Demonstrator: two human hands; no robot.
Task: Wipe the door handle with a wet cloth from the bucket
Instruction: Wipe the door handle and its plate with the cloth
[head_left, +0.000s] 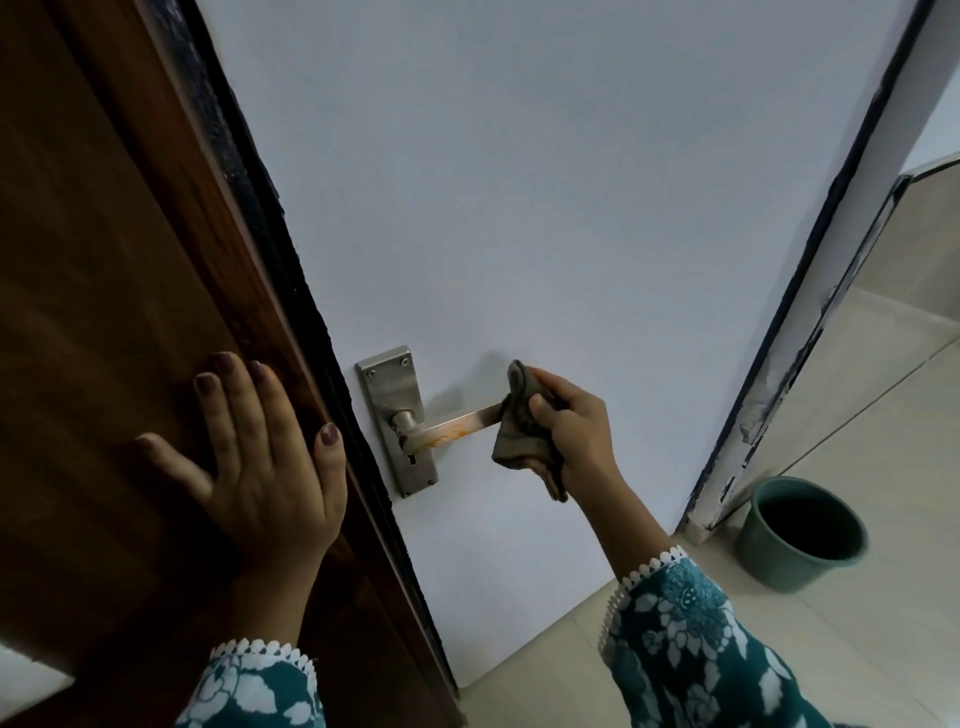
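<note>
Head view: white door (545, 208) filling the centre, its bare face wide open above and to the right of the door handle (452, 427). Dark wooden panel (104, 312) along the left edge, left hand (260, 457) pressed flat against it, fingers spread, holding nothing. Right hand (576, 431) closed around a damp grey cloth (519, 431), cloth bunched over the far tip of the lever. Brushed metal lever and rectangular backplate (397, 415) with 2 screws at the top, orange rust-like streaks near the lever's pivot end. Chipped, peeling door frame (769, 405) down the right side. Round green bucket (800, 535) on the pale tiled floor (883, 649) beside the frame's foot, inside dark, contents not discernible. Teal floral sleeves with white scalloped trim on both wrists.
</note>
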